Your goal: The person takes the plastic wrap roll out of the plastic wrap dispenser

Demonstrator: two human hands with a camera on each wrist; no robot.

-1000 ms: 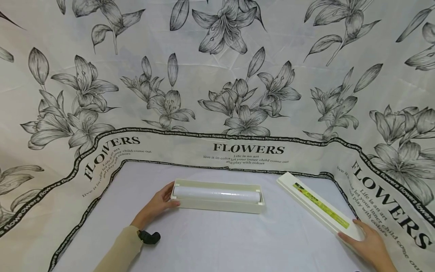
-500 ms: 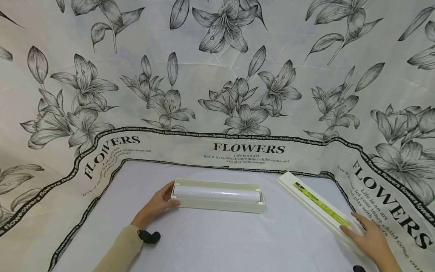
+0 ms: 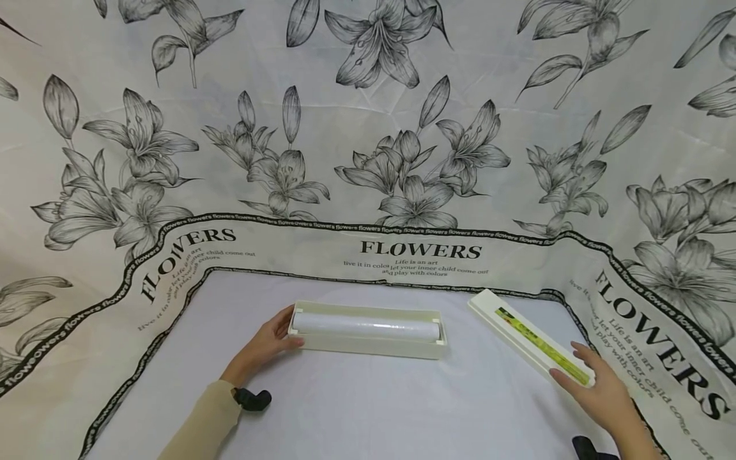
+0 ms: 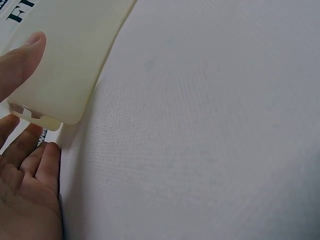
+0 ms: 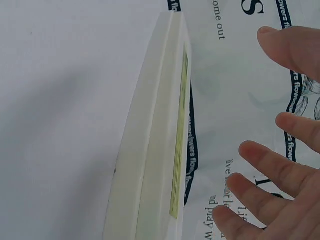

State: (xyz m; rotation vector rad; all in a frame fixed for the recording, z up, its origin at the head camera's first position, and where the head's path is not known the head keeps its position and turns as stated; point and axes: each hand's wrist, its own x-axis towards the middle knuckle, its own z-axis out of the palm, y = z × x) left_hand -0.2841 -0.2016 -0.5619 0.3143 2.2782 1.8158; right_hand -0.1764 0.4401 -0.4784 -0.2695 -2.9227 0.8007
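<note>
A long, pale plastic cling film box (image 3: 368,345) lies uncovered at mid-table, with a white roll of cling film (image 3: 368,326) inside. My left hand (image 3: 261,348) holds its left end. In the left wrist view, the thumb (image 4: 25,65) lies along the side of the box (image 4: 70,65), and the other fingers are at its end. To the right, a white lid (image 3: 520,342) with a yellow-green label lies slantwise. My right hand (image 3: 598,390) is over the lid's near end. The right wrist view shows its fingers (image 5: 260,160) spread, apart from the lid (image 5: 155,125).
White cloth (image 3: 402,409) covers the table. Behind and along both sides hangs a flower-print curtain (image 3: 425,252) with a black lettered border. The lid's far end is close to that border. A black strap device (image 3: 253,400) sits on my left wrist.
My right hand has let go of the lid's near end and shifted left and slightly up over it. The lid has barely moved. My left hand and the box have stayed in place.
</note>
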